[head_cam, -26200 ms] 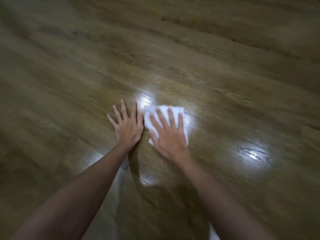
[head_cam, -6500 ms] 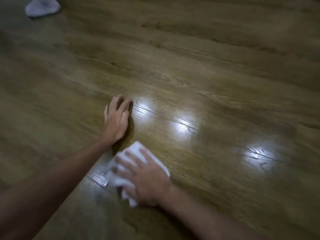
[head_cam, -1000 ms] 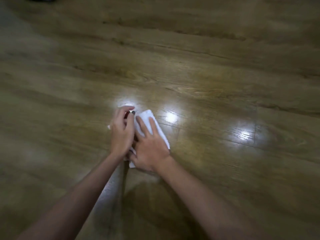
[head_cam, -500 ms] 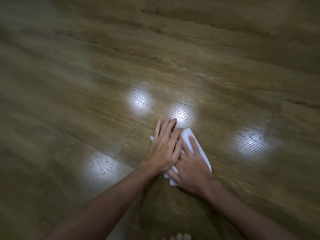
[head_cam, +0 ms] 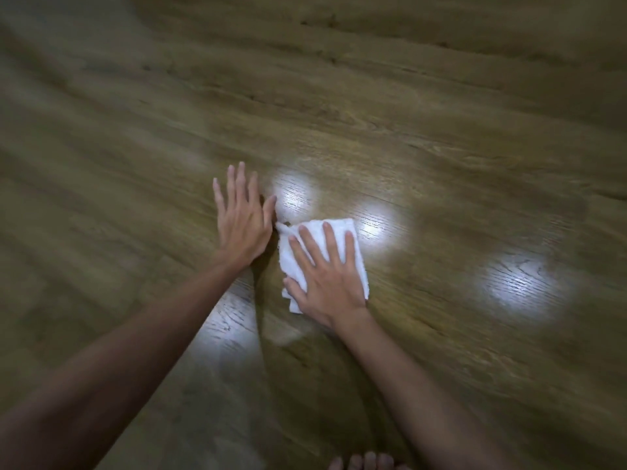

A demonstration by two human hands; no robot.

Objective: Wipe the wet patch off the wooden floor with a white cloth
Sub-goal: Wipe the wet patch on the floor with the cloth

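White cloth [head_cam: 342, 232]: one folded terry piece, roughly rectangular, lying flat on the wooden floor [head_cam: 407, 113] near the middle of the view. Its far edge and right edge show clear of the hand on top; a ragged corner sticks out at the near left.

Right hand [head_cam: 327, 279]: palm down on the cloth, fingers straight and slightly spread, pressing it to the boards. Nothing is curled round or pinched. Forearm runs back to the lower right.

Left hand [head_cam: 242, 220]: palm down on the bare floor just beside the cloth's left edge, fingers straight and close together, thumb pointing toward the cloth's far left corner. Holds nothing. Whether the thumb touches the cloth cannot be told.

Wet patch: not distinguishable from the glare. Bright reflections [head_cam: 293, 198] lie just beyond the left thumb, beside the cloth's far right corner, well to the right, and between the forearms.

Floor: brown planks with visible grain and seams, outer parts blurred.

Toes [head_cam: 368, 463]: bare, at the bottom edge, near the right forearm.
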